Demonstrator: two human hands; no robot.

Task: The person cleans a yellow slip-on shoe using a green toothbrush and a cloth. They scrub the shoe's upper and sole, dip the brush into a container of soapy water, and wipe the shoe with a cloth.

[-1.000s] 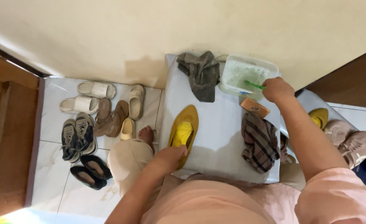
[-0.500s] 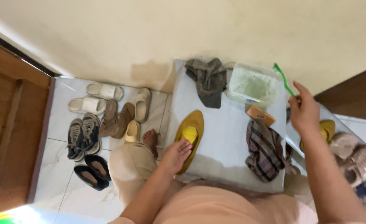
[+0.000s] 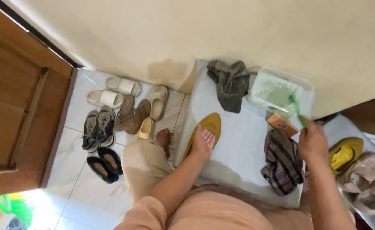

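The right hand (image 3: 313, 142), fingers closed around a green brush (image 3: 297, 111), has swung back from the side toward the clear plastic tub (image 3: 281, 90), bristles over its rim. Nearer, the left hand (image 3: 203, 142) presses flat on the yellow slipper (image 3: 208, 123) atop the white board (image 3: 238, 145). Beyond lies a grey rag (image 3: 230, 83).

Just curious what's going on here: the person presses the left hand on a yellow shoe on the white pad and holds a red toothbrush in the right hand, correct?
Not quite: the toothbrush is green, not red, as the head view shows. The rest stands: the left hand presses on the yellow shoe on the white pad, and the right hand holds the brush.
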